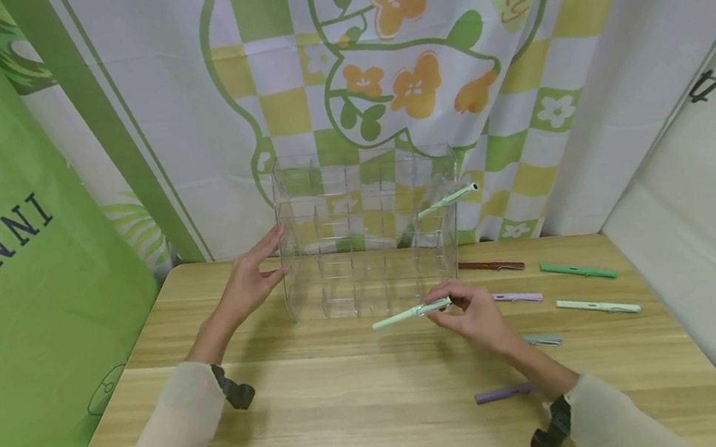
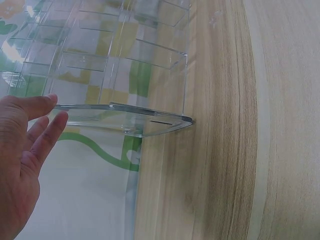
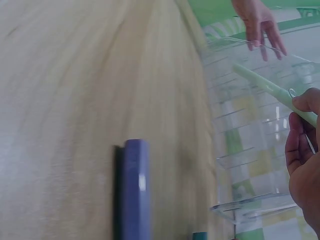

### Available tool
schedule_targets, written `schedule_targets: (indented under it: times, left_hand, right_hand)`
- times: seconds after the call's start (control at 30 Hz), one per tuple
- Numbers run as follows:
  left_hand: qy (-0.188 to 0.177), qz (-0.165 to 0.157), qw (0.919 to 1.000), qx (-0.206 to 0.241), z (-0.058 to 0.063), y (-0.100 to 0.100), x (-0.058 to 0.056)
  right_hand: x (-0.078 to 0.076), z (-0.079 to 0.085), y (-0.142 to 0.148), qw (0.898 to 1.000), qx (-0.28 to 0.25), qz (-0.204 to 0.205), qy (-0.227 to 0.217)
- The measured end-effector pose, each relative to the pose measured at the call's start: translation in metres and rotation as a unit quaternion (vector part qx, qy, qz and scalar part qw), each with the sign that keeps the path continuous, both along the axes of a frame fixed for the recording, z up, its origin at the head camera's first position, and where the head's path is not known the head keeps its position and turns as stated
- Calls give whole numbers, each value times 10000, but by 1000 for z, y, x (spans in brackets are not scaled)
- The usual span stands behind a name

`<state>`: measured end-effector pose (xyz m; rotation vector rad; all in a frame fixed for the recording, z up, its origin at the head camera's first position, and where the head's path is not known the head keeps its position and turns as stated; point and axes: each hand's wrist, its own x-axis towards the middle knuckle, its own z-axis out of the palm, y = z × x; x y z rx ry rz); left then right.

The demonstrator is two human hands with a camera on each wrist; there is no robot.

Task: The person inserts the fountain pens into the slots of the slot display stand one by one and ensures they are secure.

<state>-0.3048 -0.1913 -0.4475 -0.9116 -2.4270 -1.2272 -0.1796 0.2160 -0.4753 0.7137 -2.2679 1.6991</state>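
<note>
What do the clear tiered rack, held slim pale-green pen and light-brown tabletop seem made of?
The rack: probably glossy acrylic; see-through and glinting. The pen: likely smooth, evenly coloured plastic; its shiny clip may be metal. The tabletop shows grain: apparently satin wood or laminate.

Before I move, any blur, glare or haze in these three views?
Head: fairly even light, little glare, but the clear plastic organizer blends into the patterned curtain behind; left wrist: bright reflections on the organizer's panels near the image's left edge; right wrist: hazy, with the purple pen and wooden tabletop soft and blurred.
</note>
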Motion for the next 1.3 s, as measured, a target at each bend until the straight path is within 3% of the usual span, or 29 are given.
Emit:
schedule_targets:
  times: [0.3,0.53,0.8,1.07,1.3]
  left_hand:
    - [67,5,10000,-8,-1,0,2]
    - [113,17,9999,-14,-1,0,3]
    - [58,18,10000,-24,0,1,2]
    - [6,15,10000,3,1,2,2]
    - [-13,23,10000,5,1,1,2]
  right_hand:
    - [-5,17,3,9982,-352,-400,-290]
    - [-12,24,3,9965,-547,-638,0]
    - [-18,32,2,9930,-726,-926,-138]
    - [-23,43,-3,9890,-918,-1158,113]
    - [-26,54,-8,9846,-1191,-1282,-47]
